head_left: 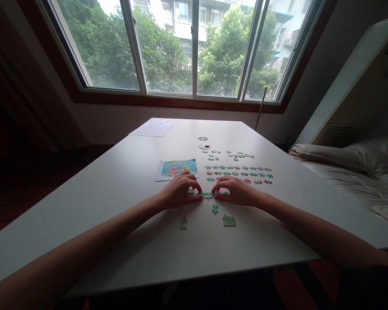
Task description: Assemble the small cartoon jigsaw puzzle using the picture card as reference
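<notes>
My left hand (181,189) and my right hand (233,190) face each other low over the table. Between their fingertips lies a small strip of green jigsaw puzzle pieces (208,195), pinched at its left and right ends. Another green puzzle piece (191,190) shows inside the curve of my left fingers, and one is partly hidden under my right hand. Nearer to me are a loose green piece (215,209), a pale green piece (183,222) and a larger green joined-looking piece (229,220).
Rows of loose puzzle pieces (237,167) lie beyond my right hand. A cartoon reference picture (177,168) is behind my left hand. Two small round items (204,147) and a white paper sheet (153,128) lie farther back on the white table (116,172). A sofa (352,172) stands right.
</notes>
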`<state>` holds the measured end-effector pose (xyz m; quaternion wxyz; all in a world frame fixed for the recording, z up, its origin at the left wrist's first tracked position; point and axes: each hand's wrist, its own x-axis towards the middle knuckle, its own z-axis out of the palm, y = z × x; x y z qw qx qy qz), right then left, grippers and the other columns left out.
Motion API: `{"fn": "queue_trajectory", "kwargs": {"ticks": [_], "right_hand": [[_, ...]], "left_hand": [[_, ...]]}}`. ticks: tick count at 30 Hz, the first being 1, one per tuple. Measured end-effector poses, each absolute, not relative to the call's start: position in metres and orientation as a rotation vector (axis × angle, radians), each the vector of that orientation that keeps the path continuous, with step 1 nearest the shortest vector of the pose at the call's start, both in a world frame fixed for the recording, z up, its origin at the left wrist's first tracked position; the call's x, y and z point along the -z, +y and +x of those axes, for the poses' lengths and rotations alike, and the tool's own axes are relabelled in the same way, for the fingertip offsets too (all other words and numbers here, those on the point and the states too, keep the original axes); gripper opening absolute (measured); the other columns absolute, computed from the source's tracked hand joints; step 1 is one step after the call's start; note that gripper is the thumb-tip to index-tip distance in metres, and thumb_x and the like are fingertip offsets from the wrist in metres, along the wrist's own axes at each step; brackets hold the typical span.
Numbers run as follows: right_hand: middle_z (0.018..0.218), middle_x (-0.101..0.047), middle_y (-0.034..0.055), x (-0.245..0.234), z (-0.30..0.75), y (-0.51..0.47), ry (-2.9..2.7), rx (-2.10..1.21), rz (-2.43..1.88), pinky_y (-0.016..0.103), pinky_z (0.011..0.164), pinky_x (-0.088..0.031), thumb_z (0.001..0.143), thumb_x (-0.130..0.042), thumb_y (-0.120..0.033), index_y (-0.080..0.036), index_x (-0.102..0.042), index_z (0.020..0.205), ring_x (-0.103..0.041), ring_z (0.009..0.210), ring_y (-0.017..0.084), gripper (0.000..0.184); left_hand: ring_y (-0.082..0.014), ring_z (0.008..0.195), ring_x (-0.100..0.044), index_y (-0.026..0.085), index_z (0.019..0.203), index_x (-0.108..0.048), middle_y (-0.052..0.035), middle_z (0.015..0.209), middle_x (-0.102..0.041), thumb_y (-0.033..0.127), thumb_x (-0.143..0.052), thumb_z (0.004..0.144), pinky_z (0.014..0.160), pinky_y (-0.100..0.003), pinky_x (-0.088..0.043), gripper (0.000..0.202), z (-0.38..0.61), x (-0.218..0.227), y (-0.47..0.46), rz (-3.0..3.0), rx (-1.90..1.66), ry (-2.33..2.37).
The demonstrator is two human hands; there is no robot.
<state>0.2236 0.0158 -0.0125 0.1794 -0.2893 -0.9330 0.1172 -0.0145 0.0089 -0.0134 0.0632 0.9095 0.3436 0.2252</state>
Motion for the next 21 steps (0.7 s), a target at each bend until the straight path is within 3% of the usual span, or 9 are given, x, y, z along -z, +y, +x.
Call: {"fn": "queue_trajectory", "kwargs": {"ticks": [12,21], "right_hand": [[0.089,-0.064,0.0058,0.012,0.223,0.015,-2.633,-0.323,-0.805,0.030,0.077,-0.045,0.083,-0.059,-0.029,-0.020,-0.067,0.092,-0.058,0.083,0.016,0.016],[0.089,-0.064,0.0061,0.009,0.222,0.013,-2.643,-0.308,-0.812,0.030,0.077,-0.045,0.083,-0.058,-0.028,-0.020,-0.067,0.094,-0.058,0.084,0.016,0.016]], "left_hand": [[-0.0213,0.089,-0.050,0.021,0.092,-0.068,-0.0056,0.083,-0.060,0.037,-0.065,0.078,0.078,-0.032,-0.040,0.022,-0.017,0.016,0.007,2.760,-0.637,0.987],[-0.0198,0.090,-0.048,0.028,0.104,-0.065,-0.0051,0.093,-0.057,0.026,-0.055,0.086,0.079,-0.033,-0.040,0.020,-0.024,0.012,-0.004,2.867,-0.558,0.838]]}}
